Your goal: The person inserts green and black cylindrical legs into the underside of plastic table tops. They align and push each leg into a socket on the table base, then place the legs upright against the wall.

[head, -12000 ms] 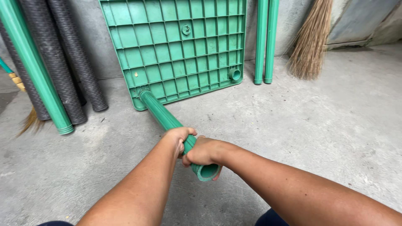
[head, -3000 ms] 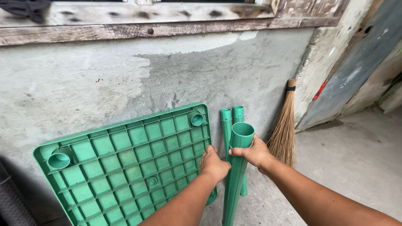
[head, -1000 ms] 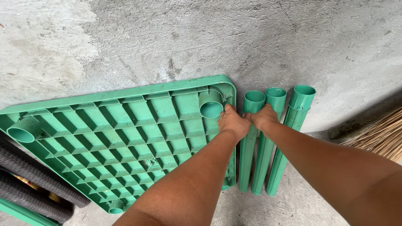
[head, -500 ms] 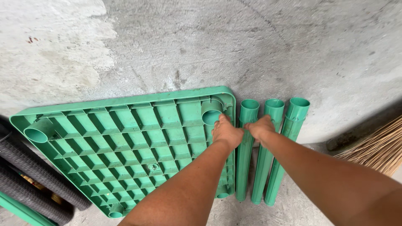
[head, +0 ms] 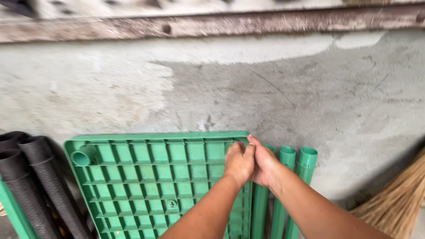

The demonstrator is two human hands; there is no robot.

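My left hand [head: 238, 163] and my right hand [head: 264, 164] are pressed together, fingers closed, in front of the top right corner of a green plastic tabletop [head: 146, 177]. The tabletop leans on the wall, ribbed underside out, with a round leg socket [head: 80, 158] at its top left. Three green leg tubes stand against the wall just right of it. My right hand hides the top of the nearest tube [head: 260, 208]. The middle tube [head: 286, 156] and the right tube [head: 307, 157] show open ends. I see nothing held in either hand.
Black mesh-covered pipes [head: 26, 177] and another green tube [head: 15, 212] lean at the far left. A straw broom [head: 398, 199] rests at the lower right. The rough concrete wall [head: 265, 88] has a worn wooden ledge [head: 221, 22] along its top.
My hands have come together at the tabletop's corner; before, the left was at the corner socket and the right on a tube top. The view has tilted up along the wall.
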